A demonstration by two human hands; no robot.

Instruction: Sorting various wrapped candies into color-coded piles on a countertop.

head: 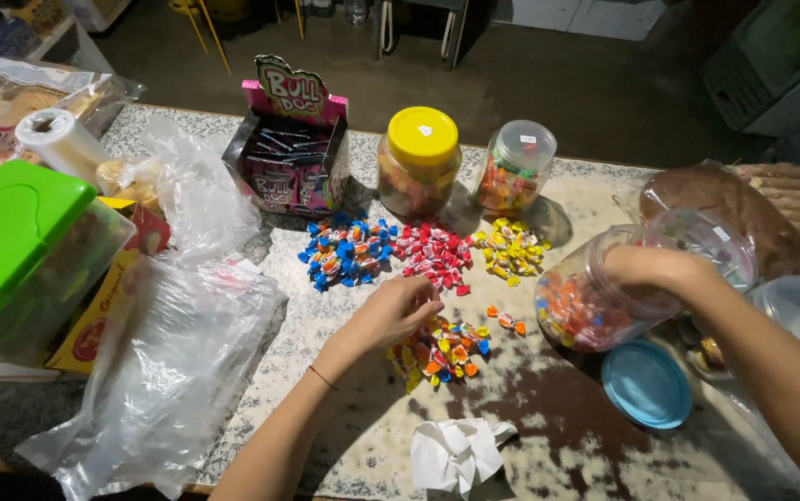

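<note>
Starting at the left edge, a green-lidded box (10, 237) is seen on the speckled desk (548, 464), with a roll of clear bags (61, 141) behind it and loose clear plastic bags (163, 371) lying in front. Further right, an opened pink display carton (290, 153) is stood upright. Beside it a yellow-lidded jar (419, 162) and a smaller clear-lidded jar (514, 169) are placed, both holding sweets.

Three sorted heaps are laid in a row before these: blue sweets (346, 250), red sweets (435, 255) and yellow sweets (511, 249).

The left hand (395, 315) is rested palm down on a mixed pile of sweets (442, 353), its grip curled with fingertips at the pile's upper edge; whether a sweet is pinched cannot be told. A crumpled white tissue (456, 453) is noted nearer the viewer.

The right hand (646, 269) is placed over the mouth of a tilted clear jar (595, 306), part-filled with mixed sweets. The fingers are hidden inside the opening, so the grip's state cannot be told. A blue lid (646, 383) lies flat just beside that jar. A wrapped brown loaf (725, 209) is seen behind.
</note>
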